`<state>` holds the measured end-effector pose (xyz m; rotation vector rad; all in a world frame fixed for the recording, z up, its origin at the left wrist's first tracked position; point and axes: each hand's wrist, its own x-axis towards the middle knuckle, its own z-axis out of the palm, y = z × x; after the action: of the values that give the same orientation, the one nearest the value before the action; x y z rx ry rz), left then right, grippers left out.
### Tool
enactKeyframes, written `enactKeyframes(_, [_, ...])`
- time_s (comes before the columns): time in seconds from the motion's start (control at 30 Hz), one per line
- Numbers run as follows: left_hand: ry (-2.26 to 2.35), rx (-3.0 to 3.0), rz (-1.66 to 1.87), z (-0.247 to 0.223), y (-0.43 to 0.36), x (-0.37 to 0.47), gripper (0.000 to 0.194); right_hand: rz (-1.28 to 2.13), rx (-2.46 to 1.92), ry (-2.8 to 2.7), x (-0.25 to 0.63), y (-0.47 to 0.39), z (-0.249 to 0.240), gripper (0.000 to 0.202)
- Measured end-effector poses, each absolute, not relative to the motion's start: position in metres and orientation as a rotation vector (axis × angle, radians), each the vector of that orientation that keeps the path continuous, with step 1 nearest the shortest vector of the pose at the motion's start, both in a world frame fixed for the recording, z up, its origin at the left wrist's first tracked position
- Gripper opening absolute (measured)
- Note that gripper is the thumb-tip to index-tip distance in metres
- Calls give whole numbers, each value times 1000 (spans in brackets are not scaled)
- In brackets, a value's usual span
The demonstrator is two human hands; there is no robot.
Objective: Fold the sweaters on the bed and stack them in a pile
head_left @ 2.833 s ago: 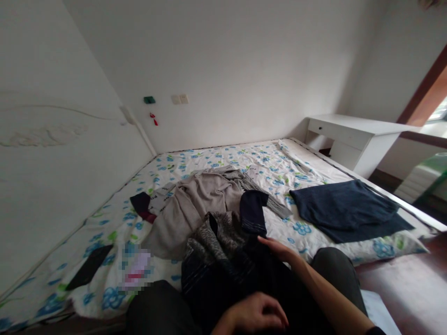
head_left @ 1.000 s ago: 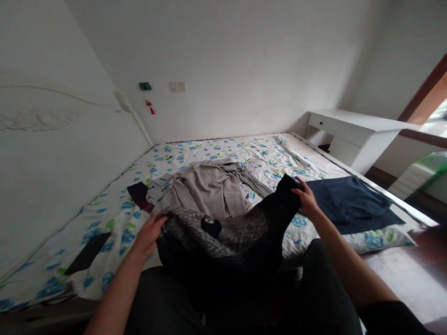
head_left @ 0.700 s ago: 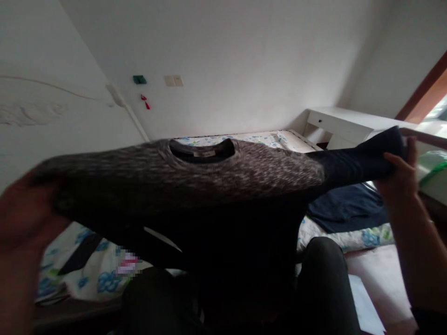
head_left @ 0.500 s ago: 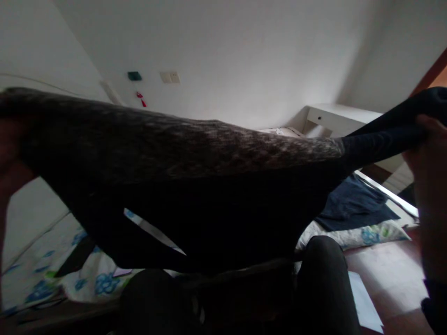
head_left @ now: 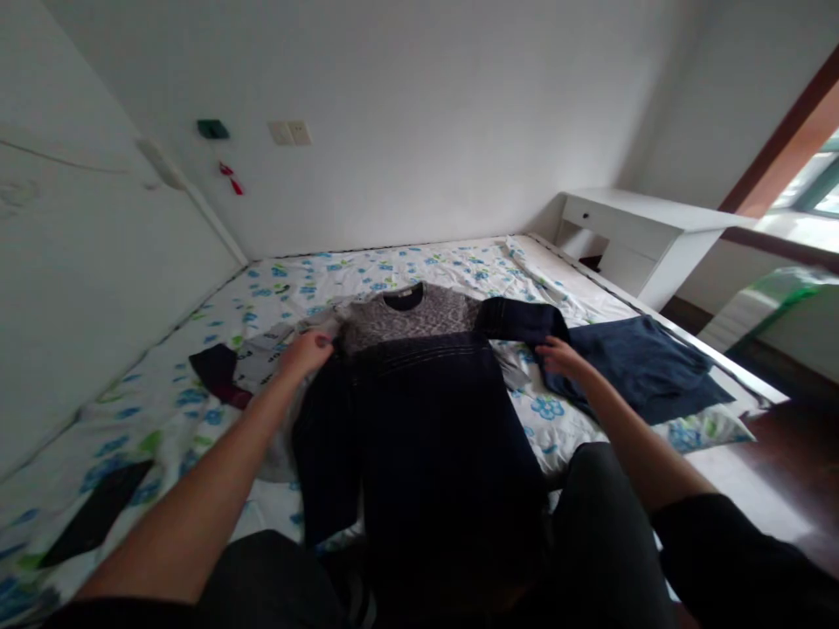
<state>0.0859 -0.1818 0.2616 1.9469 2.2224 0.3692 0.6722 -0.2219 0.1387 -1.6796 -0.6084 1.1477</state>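
A dark navy sweater [head_left: 426,402] with a mottled grey yoke lies spread face up on the bed, its round neckline toward the wall and its lower part reaching between my knees. My left hand [head_left: 309,351] is closed on the sweater near its left shoulder; that sleeve hangs down along the body. The other sleeve stretches out to the right, and my right hand [head_left: 562,356] pinches its lower edge near the end. Beneath the sweater on the left, a grey printed garment [head_left: 259,354] with dark red and navy parts shows.
The bed carries a floral sheet [head_left: 315,278]. Dark blue folded clothing [head_left: 646,362] lies at right, and a flat black object [head_left: 98,511] at left. A white desk [head_left: 629,229] stands beyond the bed's right side, near a window [head_left: 819,179]. Walls border the back and left.
The sweater, held up stretched between both hands before, has come down onto the bed and lies flat. Both hands have moved inward and lower, and the bed has come into view.
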Motion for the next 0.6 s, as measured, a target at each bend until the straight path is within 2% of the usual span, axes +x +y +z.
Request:
enactKeyframes(0.07, [2146,1936,209,199,-220,102,34,1404,-1870,-763,647,-252,83,50])
enactKeyframes(0.13, [2056,1904,60,144,-259,112,22,1679,-1989,-1100,629,-271,48,50])
enactKeyframes(0.27, [1959,1820,-183,71,-320,115,42,1854,-1900,-1461,607,-280,23,41])
enactKeyframes(0.37, [2056,1780,-228,46,-345,109,55,1768,-2061,-1565,598,-277,19,38])
enactKeyframes(0.47, [2032,1679,-290,35,-354,106,48,1466,-2206,-1705,594,-275,15,38])
enactKeyframes(0.53, [1969,1617,-261,31,-356,106,42,1479,-2193,-1765,592,-275,14,36])
enactKeyframes(0.6, [1829,1560,-168,30,-355,106,45,1619,-2148,-1837,589,-277,14,37])
